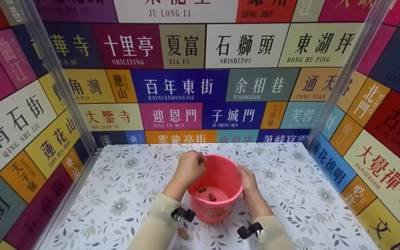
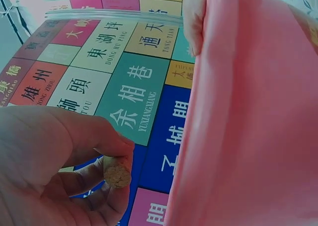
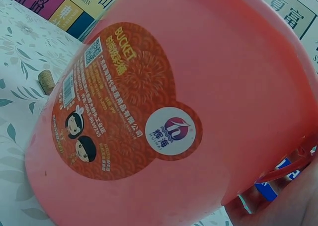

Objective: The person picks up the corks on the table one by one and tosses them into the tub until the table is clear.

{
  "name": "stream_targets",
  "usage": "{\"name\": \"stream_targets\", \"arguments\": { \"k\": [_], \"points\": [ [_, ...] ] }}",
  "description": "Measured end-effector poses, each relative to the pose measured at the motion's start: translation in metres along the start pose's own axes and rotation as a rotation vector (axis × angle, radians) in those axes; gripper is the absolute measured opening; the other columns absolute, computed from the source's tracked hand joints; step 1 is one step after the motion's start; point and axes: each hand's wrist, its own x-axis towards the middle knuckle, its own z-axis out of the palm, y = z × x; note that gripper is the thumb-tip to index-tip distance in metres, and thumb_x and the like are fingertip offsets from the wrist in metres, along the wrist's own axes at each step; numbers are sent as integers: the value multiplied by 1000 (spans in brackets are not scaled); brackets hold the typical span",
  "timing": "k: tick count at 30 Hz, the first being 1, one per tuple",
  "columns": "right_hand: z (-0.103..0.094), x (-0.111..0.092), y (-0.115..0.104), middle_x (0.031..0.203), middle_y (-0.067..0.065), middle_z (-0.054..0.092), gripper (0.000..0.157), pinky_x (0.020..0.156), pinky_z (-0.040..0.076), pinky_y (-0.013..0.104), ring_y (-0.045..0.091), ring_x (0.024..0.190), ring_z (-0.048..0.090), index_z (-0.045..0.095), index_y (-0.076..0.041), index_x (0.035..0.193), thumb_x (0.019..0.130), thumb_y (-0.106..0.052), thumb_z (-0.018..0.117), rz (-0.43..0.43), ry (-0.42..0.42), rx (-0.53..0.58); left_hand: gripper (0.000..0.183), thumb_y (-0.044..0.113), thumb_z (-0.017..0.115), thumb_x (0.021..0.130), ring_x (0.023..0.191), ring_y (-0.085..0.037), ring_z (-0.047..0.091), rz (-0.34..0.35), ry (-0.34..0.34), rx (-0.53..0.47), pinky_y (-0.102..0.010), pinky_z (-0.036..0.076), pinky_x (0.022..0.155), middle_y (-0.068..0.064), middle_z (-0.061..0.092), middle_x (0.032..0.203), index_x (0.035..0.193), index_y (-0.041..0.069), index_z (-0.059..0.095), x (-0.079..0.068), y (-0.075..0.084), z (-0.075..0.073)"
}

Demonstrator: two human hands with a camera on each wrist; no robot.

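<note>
A pink bucket (image 1: 217, 210) stands on the table, tilted toward the camera. My left hand (image 1: 190, 168) is at its upper left rim. Between thumb and fingers that hand pinches a cork (image 2: 118, 175), seen end-on in the left wrist view. My right hand (image 1: 250, 182) grips the bucket's right side; in the right wrist view its fingers pass behind the wall near a red handle (image 3: 288, 166). Inside the bucket lie two brown corks, one cork (image 1: 202, 189) to the left and another cork (image 1: 212, 197) lower down.
One more cork (image 1: 182, 233) lies on the table beside my left forearm. Leaf-patterned white covering (image 1: 127, 180) spreads over the tabletop. Panels with colourful place-name signs (image 1: 179, 85) enclose the back and both sides. A printed label (image 3: 114, 107) is on the bucket.
</note>
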Motion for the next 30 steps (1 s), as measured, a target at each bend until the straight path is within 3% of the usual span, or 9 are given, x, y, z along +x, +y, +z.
{"name": "stream_targets", "arguments": {
  "k": [5, 15, 22, 30],
  "points": [
    [1, -1, 0, 144, 17, 67, 46, 103, 55, 35, 29, 130, 65, 62, -5, 146, 111, -29, 43, -5, 2, 5, 14, -5, 70, 85, 79, -19, 61, -49, -55, -55, -32, 55, 69, -8, 72, 87, 88, 7, 77, 2, 10, 3],
    [1, 0, -3, 140, 16, 69, 45, 100, 56, 33, 26, 124, 67, 64, -5, 143, 111, -29, 44, -8, 12, 7, 16, -5, 70, 83, 82, -18, 64, -46, -72, -51, -33, 59, 74, -6, 74, 89, 90, 7, 79, 5, 19, 10],
    [2, 0, -1, 141, 17, 68, 46, 101, 55, 33, 29, 128, 65, 64, -5, 143, 112, -30, 42, -5, 5, 0, 17, -5, 69, 84, 77, -16, 62, -53, -98, -65, -28, 55, 67, -4, 71, 84, 85, 10, 75, 4, 21, 18],
    [0, -2, -1, 142, 20, 67, 48, 97, 56, 30, 28, 126, 66, 61, -2, 145, 112, -32, 42, -11, -9, 13, 16, -3, 71, 88, 85, -17, 65, -100, -148, -67, -31, 60, 76, -4, 73, 92, 92, 11, 77, 3, 28, 24]
  ]
}}
